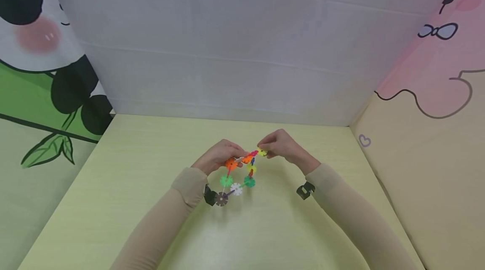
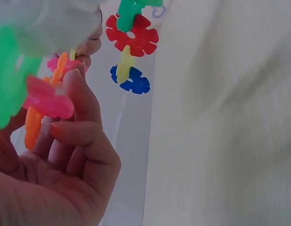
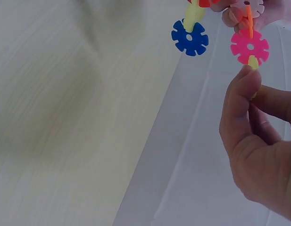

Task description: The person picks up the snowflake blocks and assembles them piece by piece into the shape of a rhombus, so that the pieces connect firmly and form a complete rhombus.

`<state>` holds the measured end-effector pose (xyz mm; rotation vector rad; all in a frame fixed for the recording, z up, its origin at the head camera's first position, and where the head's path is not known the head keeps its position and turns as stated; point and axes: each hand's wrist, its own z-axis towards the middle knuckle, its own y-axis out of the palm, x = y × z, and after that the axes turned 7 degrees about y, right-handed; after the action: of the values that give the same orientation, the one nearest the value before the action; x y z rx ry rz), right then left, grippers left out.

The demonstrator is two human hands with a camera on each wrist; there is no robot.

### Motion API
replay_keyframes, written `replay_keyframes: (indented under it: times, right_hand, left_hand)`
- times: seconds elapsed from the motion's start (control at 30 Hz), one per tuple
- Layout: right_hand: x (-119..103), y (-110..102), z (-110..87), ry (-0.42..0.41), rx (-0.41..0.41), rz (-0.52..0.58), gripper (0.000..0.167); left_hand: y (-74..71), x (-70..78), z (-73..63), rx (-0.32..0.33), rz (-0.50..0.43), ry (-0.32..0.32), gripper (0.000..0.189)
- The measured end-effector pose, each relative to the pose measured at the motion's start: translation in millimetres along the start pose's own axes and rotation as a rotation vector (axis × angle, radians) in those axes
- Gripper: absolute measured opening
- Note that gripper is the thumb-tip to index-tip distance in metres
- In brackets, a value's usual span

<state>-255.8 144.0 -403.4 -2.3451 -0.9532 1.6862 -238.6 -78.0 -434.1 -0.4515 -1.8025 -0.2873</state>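
Note:
A chain of notched plastic snowflake discs, slotted edge to edge, hangs between the hands above the table. My left hand (image 1: 219, 156) grips it near an orange disc (image 1: 231, 163), fingers curled around that part. With thumb and fingertips, my right hand (image 1: 282, 143) pinches a yellow disc (image 1: 262, 152) joined to a pink disc (image 3: 249, 46). Below dangle a green disc (image 1: 226, 181), a dark purple-grey disc (image 1: 221, 199), a white disc (image 1: 236, 189) and a teal disc (image 1: 249, 181). At the chain's other end, a blue disc (image 3: 189, 37) appears apart from the pink one.
Beneath both hands lies a pale wood-look table (image 1: 265, 228). A white sheet (image 1: 242, 51) rises behind its far edge. Cartoon-printed panels stand at the left (image 1: 45, 105) and right (image 1: 428, 105). Black wrist mounts sit under both sleeves.

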Motion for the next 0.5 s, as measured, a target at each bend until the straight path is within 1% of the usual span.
replay_keyframes:
  times: [0.27,0.37,0.5]
  right_hand:
    - [-0.9,4.5,-0.6,-0.064,0.027,-0.007,0.013]
    - [-1.2,4.8,-0.6,-0.071,0.036,-0.005,0.010]
    - [-1.5,5.6,-1.1,-0.058,0.040,0.004,0.011]
  left_hand:
    - [1.7,2.9,-2.3,-0.002,-0.002,0.000,0.020]
    - [2.4,4.0,-2.3,0.000,0.008,0.006,0.019]
    - [3.1,5.5,-3.3,0.009,0.022,0.003,0.020]
